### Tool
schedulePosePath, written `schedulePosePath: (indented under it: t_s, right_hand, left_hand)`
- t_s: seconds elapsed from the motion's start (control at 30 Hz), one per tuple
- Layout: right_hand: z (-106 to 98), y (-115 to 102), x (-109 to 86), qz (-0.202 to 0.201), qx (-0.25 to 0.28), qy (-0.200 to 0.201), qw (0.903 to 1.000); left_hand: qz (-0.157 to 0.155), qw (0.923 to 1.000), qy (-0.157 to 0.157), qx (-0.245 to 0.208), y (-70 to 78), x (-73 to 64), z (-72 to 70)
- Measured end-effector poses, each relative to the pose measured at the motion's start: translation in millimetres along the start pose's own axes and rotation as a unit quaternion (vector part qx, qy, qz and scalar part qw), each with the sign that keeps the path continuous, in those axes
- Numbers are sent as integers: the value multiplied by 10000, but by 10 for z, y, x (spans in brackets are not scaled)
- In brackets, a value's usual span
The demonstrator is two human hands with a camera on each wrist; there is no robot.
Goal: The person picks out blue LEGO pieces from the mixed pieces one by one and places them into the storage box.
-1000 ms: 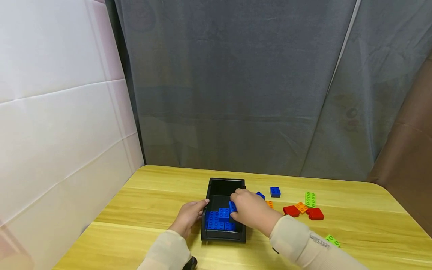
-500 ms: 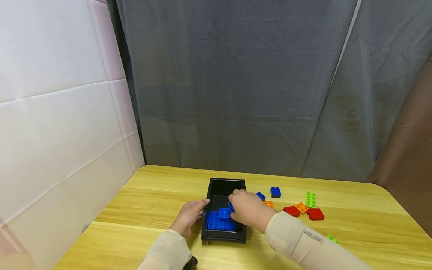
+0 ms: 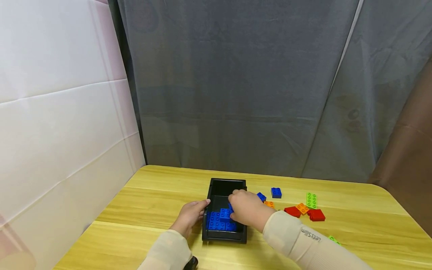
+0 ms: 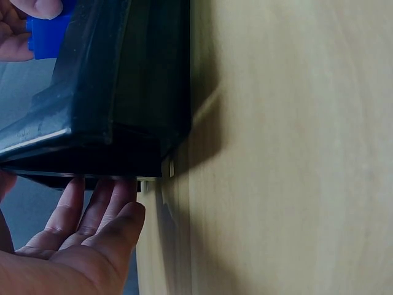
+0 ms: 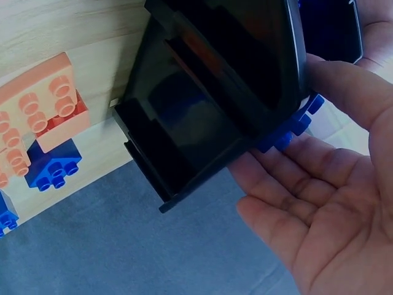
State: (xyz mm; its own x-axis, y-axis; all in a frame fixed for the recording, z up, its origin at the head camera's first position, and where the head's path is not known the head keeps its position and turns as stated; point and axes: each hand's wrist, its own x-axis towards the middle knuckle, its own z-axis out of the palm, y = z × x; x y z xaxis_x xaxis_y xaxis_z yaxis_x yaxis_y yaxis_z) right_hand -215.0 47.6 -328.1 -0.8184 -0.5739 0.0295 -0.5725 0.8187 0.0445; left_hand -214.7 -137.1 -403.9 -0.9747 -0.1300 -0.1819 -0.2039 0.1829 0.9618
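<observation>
A black plastic bin stands on the wooden table, with several blue toy bricks in its near part. My left hand grips the bin's left side, thumb at the rim and fingers against the outer wall, as the left wrist view shows. Reaching over the right wall, my right hand pinches a blue brick between thumb and fingers, beside the other blue bricks. Most of that brick is hidden by the hand in the head view; its studs show below the bin's edge in the right wrist view.
Right of the bin lie two loose blue bricks, orange bricks, red bricks and a lime green brick. Another green brick shows beyond the right sleeve. A grey curtain hangs behind the table.
My right hand has moved slightly left and lower into the bin with the blue brick. My left hand has stayed on the bin's side.
</observation>
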Motion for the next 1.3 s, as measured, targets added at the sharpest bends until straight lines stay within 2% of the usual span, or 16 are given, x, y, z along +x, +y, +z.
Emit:
schedulePosePath:
  t_s: [0.33, 0.93, 1.3]
  right_hand:
    - [10, -8, 26, 20, -213, -4, 9998]
    - [81, -68, 107, 192, -470, -422, 9978]
    - [123, -64, 121, 80, -656, -349, 9972]
  left_hand:
    - [-70, 10000, 28, -3, 2, -2, 5]
    - [-96, 9999, 30, -121, -15, 12, 1]
    - [-89, 9999, 45, -110, -7, 8, -1]
